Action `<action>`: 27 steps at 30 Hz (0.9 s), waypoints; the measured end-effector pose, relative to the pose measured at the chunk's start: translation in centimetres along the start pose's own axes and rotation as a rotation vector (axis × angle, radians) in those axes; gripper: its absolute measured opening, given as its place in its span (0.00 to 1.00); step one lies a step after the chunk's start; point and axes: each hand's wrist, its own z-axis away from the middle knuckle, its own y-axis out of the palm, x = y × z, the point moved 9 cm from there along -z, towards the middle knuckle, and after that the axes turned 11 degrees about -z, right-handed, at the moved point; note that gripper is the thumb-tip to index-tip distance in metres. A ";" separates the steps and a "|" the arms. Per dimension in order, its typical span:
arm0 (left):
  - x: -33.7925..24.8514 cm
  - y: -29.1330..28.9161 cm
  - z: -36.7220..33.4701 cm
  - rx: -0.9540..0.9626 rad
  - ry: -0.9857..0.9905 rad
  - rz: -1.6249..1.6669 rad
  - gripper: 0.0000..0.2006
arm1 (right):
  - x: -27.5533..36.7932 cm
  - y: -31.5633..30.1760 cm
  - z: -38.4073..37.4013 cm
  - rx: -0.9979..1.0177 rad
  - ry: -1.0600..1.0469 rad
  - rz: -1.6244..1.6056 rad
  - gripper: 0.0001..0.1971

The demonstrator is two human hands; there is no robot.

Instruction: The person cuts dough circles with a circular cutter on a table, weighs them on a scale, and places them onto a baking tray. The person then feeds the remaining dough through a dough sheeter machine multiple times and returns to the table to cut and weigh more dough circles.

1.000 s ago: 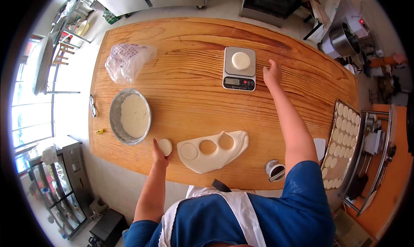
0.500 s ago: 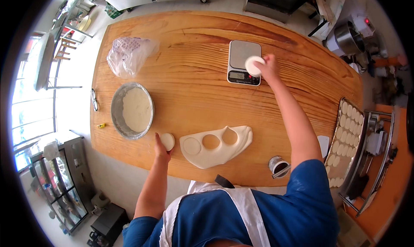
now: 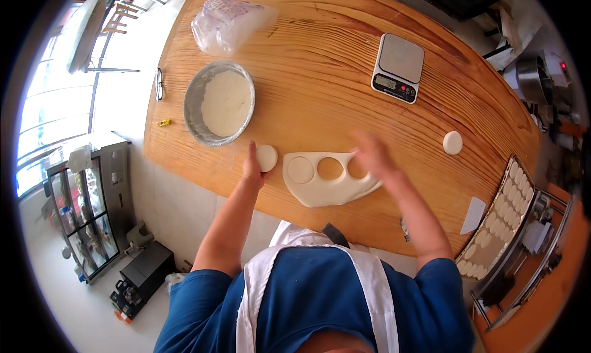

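Left hand (image 3: pixel 251 166): fingers together, tips resting on a small dough round (image 3: pixel 267 158) at the near-left of the wooden table (image 3: pixel 320 88). Not clamped; contact from the left side and top only.

Right hand (image 3: pixel 371 156): motion-blurred, over the right end of the dough sheet (image 3: pixel 329 183). Fingers appear spread; grip state cannot be told, nor whether it touches the sheet.

Dough sheet: flat, pale, irregular outline, lying near the table's front edge betw. both hands. One cut disc (image 3: pixel 300 169) sits in place at its left end; two round holes next to it show bare wood. Small round lies just beside the sheet's left edge, apart from it.

Surroundings:
- Metal pan (image 3: pixel 220 103) w/ flour, just behind the left hand.
- Clear plastic bag (image 3: pixel 229 21), far-left corner.
- Digital scale (image 3: pixel 398 68), behind the sheet, well apart, platform bare.
- Single dough disc (image 3: pixel 452 142), right of the right hand, alone on the wood.
- White scraper (image 3: pixel 473 215), near the right table edge.
- Tray (image 3: pixel 500 223) w/ rows of cut discs, off the table's right end.

Nothing lies betw. either hand and the sheet.
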 end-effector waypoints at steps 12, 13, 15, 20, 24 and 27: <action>3.3 3.0 0.0 0.103 -0.034 0.119 0.25 | 5.5 13.3 0.6 0.685 -0.030 0.357 0.23; 2.8 2.6 0.5 0.129 -0.021 0.132 0.26 | 5.8 12.8 0.9 0.649 0.076 0.243 0.22; 1.8 2.4 0.9 0.153 0.003 0.159 0.27 | 5.7 12.4 0.8 0.617 0.166 0.139 0.22; 1.5 3.0 0.4 0.155 0.000 0.090 0.28 | 0.9 13.6 1.6 0.633 0.605 -0.384 0.15; 1.7 3.0 -1.0 0.158 0.017 0.099 0.26 | -0.3 13.7 1.0 0.602 0.689 -0.485 0.18; 1.0 3.0 -0.1 0.186 0.017 0.074 0.25 | 5.4 10.9 -0.3 0.366 0.035 0.187 0.28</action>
